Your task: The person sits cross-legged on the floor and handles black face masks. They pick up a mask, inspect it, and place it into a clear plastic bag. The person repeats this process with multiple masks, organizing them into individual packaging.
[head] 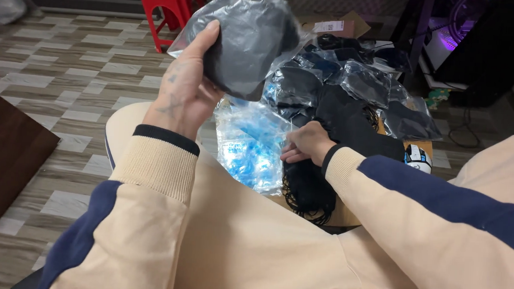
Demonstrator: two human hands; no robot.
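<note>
Two hands work apart: the left hand [184, 92] grips a bagged black item [247, 43] raised above its fingers. Nearer the pile, the right hand [308, 142] pinches a clear plastic bag [251, 144] just left of its curled fingers.

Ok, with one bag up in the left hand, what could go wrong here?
The slick plastic bag is pinched only at its edge by the left hand, so it could slip. The right hand works beside loose black curly hair that may snag. The heaped bags could slide off.
</note>
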